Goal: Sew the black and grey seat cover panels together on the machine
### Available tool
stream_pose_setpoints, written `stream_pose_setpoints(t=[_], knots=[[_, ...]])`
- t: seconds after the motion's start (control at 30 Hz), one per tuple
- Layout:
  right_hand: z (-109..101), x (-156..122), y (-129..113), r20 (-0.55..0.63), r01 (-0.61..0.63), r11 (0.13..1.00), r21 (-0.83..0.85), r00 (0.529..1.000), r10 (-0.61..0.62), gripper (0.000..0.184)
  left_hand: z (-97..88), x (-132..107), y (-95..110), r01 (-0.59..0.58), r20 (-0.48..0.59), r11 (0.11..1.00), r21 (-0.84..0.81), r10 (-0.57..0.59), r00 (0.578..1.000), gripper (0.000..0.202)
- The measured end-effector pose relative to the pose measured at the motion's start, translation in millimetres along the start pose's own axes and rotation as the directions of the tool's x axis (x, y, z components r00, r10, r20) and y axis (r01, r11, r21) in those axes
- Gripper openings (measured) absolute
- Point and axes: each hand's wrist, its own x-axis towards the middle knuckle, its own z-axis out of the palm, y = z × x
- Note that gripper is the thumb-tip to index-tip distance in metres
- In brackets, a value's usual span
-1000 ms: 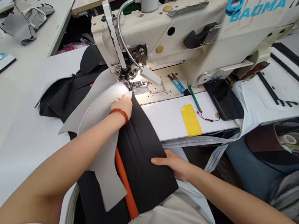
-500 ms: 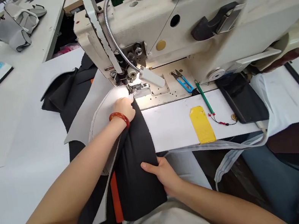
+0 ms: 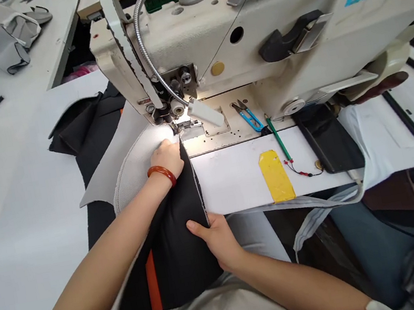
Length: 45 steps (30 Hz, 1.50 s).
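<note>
My left hand (image 3: 167, 156), with a red bangle on its wrist, presses down on the layered black fabric (image 3: 174, 219) and grey fabric (image 3: 128, 161) just in front of the presser foot (image 3: 177, 126) of a cream sewing machine (image 3: 250, 35). Its fingers are curled on the cloth. My right hand (image 3: 215, 233) pinches the black fabric's right edge at the table's front edge, thumb on top. An orange strip (image 3: 154, 287) shows under the black piece.
A yellow tag (image 3: 274, 175), blue thread snips (image 3: 247, 116), a green pen (image 3: 278, 137) and a black tray (image 3: 328, 141) lie right of the needle. More black fabric (image 3: 82, 126) is piled behind. Grey pieces (image 3: 5, 35) sit on the far left table.
The fabric has fed toward the needle and its near edge has drawn up. My right hand moved left and forward along the black edge. The view moved closer to the machine.
</note>
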Motion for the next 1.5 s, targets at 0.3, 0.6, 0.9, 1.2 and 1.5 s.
stream_pose_setpoints(t=[0.3,0.6,0.9,1.2,1.5], knots=[[-25.6,-23.7,-33.3,0.283,0.331,0.551,-0.766,0.943,-0.173,0.022,4.7,-12.4,12.1,0.013,-0.054,0.995,0.101,-0.007,0.999,0.035],[-205.9,-70.5,-313.7,0.021,-0.435,-0.116,-0.893,0.218,-0.976,0.031,5.4,-7.9,11.6,0.007,-0.101,0.992,0.129,0.006,0.995,0.043],[-252.0,-24.2,-343.3,-0.304,-0.682,-0.043,-0.73,0.381,-0.873,0.018,2.7,-12.8,12.1,-0.005,-0.106,0.992,0.123,0.018,0.994,0.042],[-262.2,-39.7,-367.6,-0.255,-0.795,-0.004,-0.606,0.2,-0.946,0.031,-7.3,-19.7,18.0,0.028,-0.018,0.993,0.116,-0.026,0.999,0.044],[-246.7,-56.0,-380.3,-0.18,-0.724,0.068,-0.686,0.079,-0.98,0.034,2.2,-17.1,15.6,0.019,-0.088,0.995,0.094,-0.011,0.996,0.046]])
